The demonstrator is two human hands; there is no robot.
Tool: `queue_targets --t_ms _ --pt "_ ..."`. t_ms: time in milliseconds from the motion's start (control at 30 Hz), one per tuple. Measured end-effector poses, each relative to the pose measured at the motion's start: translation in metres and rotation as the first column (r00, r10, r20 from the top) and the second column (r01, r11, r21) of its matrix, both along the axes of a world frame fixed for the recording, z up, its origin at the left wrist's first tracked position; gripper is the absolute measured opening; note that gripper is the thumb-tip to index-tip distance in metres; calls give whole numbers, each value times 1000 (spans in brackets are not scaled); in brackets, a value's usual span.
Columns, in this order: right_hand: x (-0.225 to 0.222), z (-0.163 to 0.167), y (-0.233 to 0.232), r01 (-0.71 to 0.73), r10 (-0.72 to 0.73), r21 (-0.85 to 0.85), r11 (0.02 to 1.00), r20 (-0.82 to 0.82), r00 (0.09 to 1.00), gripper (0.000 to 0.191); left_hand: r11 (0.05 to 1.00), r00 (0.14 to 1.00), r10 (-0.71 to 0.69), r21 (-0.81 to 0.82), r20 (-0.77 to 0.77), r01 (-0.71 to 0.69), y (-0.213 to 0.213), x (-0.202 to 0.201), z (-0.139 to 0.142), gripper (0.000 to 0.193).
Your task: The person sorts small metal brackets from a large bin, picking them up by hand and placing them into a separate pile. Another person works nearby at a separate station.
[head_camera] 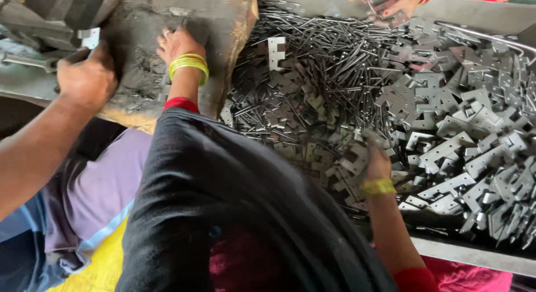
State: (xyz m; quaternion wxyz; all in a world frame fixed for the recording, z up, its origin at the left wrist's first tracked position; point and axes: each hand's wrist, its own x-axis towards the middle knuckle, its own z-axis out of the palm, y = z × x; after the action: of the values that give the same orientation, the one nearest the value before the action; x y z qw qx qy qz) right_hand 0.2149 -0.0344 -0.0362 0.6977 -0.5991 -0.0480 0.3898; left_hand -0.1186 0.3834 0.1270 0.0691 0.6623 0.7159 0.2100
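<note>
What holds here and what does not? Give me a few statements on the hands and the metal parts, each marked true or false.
1. The right hand is down in the pile of metal brackets. True.
2. The left hand holds a hammer. False: it rests on the worn, dirty block, with no tool in it.
3. Both wrists bear yellow bangles. True.
4. The tray holds only flat brackets. False: thin metal rods lie among them.
5. Nobody else is at the tray. False: another person's hands are at its far edge.
</note>
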Motion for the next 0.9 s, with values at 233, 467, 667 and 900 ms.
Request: queue_targets --t_ms 233,467,667,900 --pt "-73 1 91 -34 800 -801 597 598 -38 39 895 955 -281 333 -97 297 -175 -19 -7 74" --pt "-89 14 110 -189 687 -738 648 674 -273 13 835 832 -544 169 112 523 -315 -51 -71 43" --pt "-28 94 30 -374 140 -166 912 986 -94 20 723 716 -691 -80 -100 686 -291 38 -129 10" --pt "2 122 -40 50 -84 555 831 36 996 24 750 732 -557 140 -393 646 -271 125 -166 21"
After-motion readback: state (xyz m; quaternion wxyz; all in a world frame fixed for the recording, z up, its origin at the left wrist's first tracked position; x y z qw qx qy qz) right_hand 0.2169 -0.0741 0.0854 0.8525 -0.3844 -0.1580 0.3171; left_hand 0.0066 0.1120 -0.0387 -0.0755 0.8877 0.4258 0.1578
